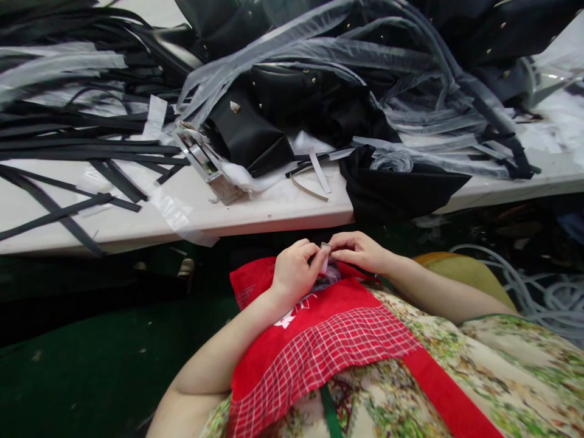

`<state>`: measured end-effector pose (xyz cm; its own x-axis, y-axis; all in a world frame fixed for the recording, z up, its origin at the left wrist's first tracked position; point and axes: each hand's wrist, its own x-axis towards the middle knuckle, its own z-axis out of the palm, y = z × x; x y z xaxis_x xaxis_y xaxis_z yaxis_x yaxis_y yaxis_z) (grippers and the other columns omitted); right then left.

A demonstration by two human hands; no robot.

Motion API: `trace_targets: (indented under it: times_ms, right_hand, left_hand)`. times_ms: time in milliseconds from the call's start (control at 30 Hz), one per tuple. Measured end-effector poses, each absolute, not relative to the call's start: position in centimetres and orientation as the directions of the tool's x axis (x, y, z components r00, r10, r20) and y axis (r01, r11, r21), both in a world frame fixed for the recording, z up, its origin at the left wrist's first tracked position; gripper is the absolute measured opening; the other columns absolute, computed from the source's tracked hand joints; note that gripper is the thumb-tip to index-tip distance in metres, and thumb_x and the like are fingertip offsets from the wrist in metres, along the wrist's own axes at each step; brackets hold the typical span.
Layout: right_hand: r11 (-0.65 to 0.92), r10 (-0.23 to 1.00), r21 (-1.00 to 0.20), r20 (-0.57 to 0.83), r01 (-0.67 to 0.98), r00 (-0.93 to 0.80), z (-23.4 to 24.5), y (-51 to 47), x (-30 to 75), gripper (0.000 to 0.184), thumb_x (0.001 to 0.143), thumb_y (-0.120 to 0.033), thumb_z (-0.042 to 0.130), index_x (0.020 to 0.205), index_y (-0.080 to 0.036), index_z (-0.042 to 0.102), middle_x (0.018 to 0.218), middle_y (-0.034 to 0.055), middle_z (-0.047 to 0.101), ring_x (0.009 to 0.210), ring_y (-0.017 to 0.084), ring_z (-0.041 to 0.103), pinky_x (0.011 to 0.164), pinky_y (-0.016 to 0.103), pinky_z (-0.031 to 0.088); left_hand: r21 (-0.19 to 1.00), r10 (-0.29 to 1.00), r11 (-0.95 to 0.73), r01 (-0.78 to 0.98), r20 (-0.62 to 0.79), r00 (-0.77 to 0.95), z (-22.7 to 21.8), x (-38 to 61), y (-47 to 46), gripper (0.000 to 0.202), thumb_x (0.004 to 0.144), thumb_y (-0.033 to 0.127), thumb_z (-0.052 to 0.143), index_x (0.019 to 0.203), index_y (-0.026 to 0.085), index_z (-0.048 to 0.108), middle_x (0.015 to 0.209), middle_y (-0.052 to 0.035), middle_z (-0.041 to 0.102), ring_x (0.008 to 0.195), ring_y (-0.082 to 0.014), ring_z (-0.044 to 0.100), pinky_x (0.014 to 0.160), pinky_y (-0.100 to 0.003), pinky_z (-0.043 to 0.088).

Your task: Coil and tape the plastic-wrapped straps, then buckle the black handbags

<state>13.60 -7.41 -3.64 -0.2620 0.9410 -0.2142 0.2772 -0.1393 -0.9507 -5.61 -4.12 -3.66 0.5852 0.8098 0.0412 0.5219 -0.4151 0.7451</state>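
Close above my lap, my left hand (294,269) pinches a small pale piece (325,257) with a grey-brown top edge, too small to name surely. My right hand (358,250) meets it from the other side, thumb and fingers closed at its upper edge. Beneath both hands lies the red apron (305,322) with white checks, and some crumpled greyish material (329,277) shows in its folds. Beyond my hands, on the table's edge, sits a metal tape dispenser (212,167).
Black bags (292,97) with gold studs and plastic-wrapped straps (310,55) are piled on the white table (283,214). Black strips (91,149) spread over its left side. A black cloth (392,188) hangs over the front edge. Clear tubing (524,292) lies at right.
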Motion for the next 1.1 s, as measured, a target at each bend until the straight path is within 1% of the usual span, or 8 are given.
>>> trace_targets:
  times_ms: [267, 367, 500, 600, 700, 800, 933, 1100]
  right_hand:
    - [-0.148, 0.91, -0.924, -0.267, 0.352, -0.316, -3.2, -7.0, 14.3, 0.026, 0.073, -0.04, 0.073, 0.07, -0.015, 0.067, 0.071, 0.0021, 0.065, 0.067, 0.014, 0.058, 0.064, 0.025, 0.046]
    - [-0.145, 0.925, -0.907, -0.267, 0.396, -0.271, -2.9, -7.0, 14.3, 0.025, 0.075, -0.039, 0.071, 0.069, -0.015, 0.069, 0.069, 0.0022, 0.065, 0.066, 0.014, 0.058, 0.063, 0.025, 0.046]
    - [-0.111, 0.959, -0.905, -0.206, 0.411, -0.193, -2.4, -7.4, 13.9, 0.024, 0.079, -0.039, 0.069, 0.071, -0.016, 0.072, 0.07, 0.0036, 0.067, 0.067, 0.015, 0.061, 0.064, 0.026, 0.047]
    - [-0.009, 0.982, -0.895, -0.093, 0.446, -0.166, -2.2, -7.8, 13.5, 0.02, 0.082, -0.036, 0.066, 0.078, -0.018, 0.075, 0.074, 0.005, 0.068, 0.07, 0.016, 0.063, 0.065, 0.027, 0.048]
    - [0.101, 0.976, -0.863, -0.01, 0.495, -0.217, -2.2, -7.9, 13.5, 0.019, 0.086, -0.032, 0.062, 0.081, -0.02, 0.076, 0.076, 0.0056, 0.069, 0.071, 0.016, 0.063, 0.065, 0.026, 0.048]
    - [0.113, 0.953, -0.845, -0.058, 0.523, -0.299, -2.1, -7.6, 13.8, 0.018, 0.086, -0.03, 0.062, 0.084, -0.019, 0.076, 0.078, 0.0054, 0.069, 0.071, 0.016, 0.064, 0.066, 0.026, 0.048]
    - [0.026, 0.946, -0.817, -0.167, 0.577, -0.279, -1.9, -7.1, 13.8, 0.015, 0.082, -0.031, 0.067, 0.078, -0.019, 0.075, 0.073, 0.0035, 0.069, 0.067, 0.015, 0.064, 0.063, 0.025, 0.047]
    - [0.134, 0.969, -0.678, -0.064, 0.723, -0.24, -1.9, -7.5, 12.9, 0.016, 0.084, -0.034, 0.065, 0.079, -0.022, 0.075, 0.074, 0.0034, 0.07, 0.068, 0.016, 0.064, 0.063, 0.026, 0.046]
  left_hand:
    - [0.887, 0.847, -0.272, 0.372, 0.038, 0.53, -4.1, -4.9, -4.2, 0.054, 0.095, 0.041, 0.048, 0.047, 0.018, 0.055, 0.054, 0.0013, 0.05, 0.053, -0.0095, 0.049, 0.053, -0.024, 0.036]
    - [0.9, 0.801, -0.275, 0.337, 0.021, 0.598, -4.0, -5.4, -4.3, 0.045, 0.096, 0.037, 0.045, 0.058, 0.018, 0.06, 0.063, -0.0005, 0.059, 0.062, -0.0114, 0.056, 0.061, -0.023, 0.042]
    - [0.904, 0.749, -0.258, 0.34, -0.035, 0.661, -3.8, -6.1, -4.4, 0.013, 0.086, 0.031, 0.06, 0.085, 0.018, 0.063, 0.085, -0.0036, 0.068, 0.079, -0.0166, 0.063, 0.074, -0.028, 0.048]
    - [0.902, 0.79, -0.16, 0.401, -0.127, 0.6, -3.7, -6.2, -4.3, 0.021, 0.083, 0.035, 0.063, 0.095, 0.017, 0.061, 0.086, -0.0048, 0.069, 0.076, -0.018, 0.064, 0.069, -0.029, 0.049]
    - [0.918, 0.716, -0.094, 0.386, -0.207, 0.667, -3.7, -6.2, -4.3, 0.023, 0.087, 0.037, 0.058, 0.097, 0.018, 0.065, 0.087, -0.0037, 0.071, 0.075, -0.0174, 0.065, 0.067, -0.027, 0.049]
    - [0.914, 0.679, -0.086, 0.397, -0.238, 0.694, -3.9, -6.0, -4.2, 0.024, 0.087, 0.039, 0.056, 0.091, 0.019, 0.068, 0.083, -0.002, 0.072, 0.073, -0.0167, 0.065, 0.063, -0.025, 0.048]
    - [0.9, 0.694, -0.127, 0.417, -0.22, 0.686, -3.9, -5.9, -4.3, 0.023, 0.085, 0.039, 0.057, 0.087, 0.018, 0.067, 0.08, -0.0022, 0.071, 0.071, -0.0165, 0.064, 0.061, -0.024, 0.046]
    - [0.921, 0.648, -0.123, 0.37, -0.208, 0.733, -4.1, -6.2, -4.2, 0.027, 0.08, 0.036, 0.062, 0.099, 0.017, 0.07, 0.089, -0.0053, 0.074, 0.076, -0.0193, 0.066, 0.067, -0.027, 0.049]
